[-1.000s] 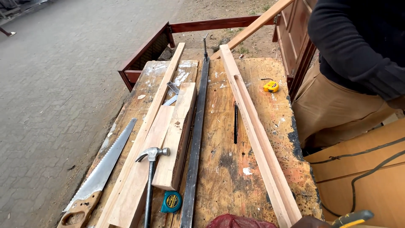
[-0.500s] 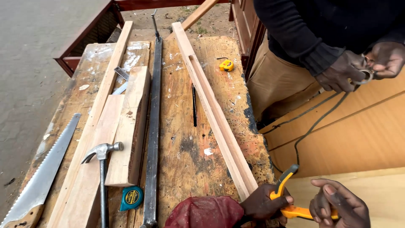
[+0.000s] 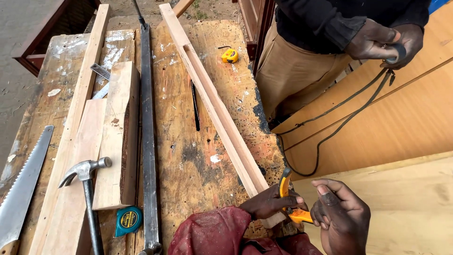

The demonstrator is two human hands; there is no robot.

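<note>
**Head view: both hands at the near end of a long wooden strip**

The head camera looked down on a worn wooden workbench [image 3: 188,156]. The left hand [image 3: 269,203], coming from a red sleeve [image 3: 212,233], lay closed around the near end of a long rebated wooden strip [image 3: 212,101] that ran diagonally up the bench top. Its fingers also wrapped a yellow-and-orange tool handle [image 3: 290,200] just beside the strip's end. The right hand [image 3: 342,215] hovered close to that handle, fingers loosely curled, thumb raised; whether it touched the handle could not be told.

A dark cord [image 3: 330,127] looped from near the handle up to a second person in tan trousers and a dark top, whose two hands [image 3: 384,42] held the cord's far end.

Left of the strip lay a black pencil [image 3: 195,106], a long dark metal bar [image 3: 147,132], a thick pale wood block [image 3: 115,137], a long plank [image 3: 75,141], a claw hammer [image 3: 85,172], a teal tape measure [image 3: 128,220] and a handsaw [image 3: 21,189]. A small yellow tape measure [image 3: 230,55] sat near the bench's far right edge. Large orange-brown boards [image 3: 401,127] lay to the right.
</note>
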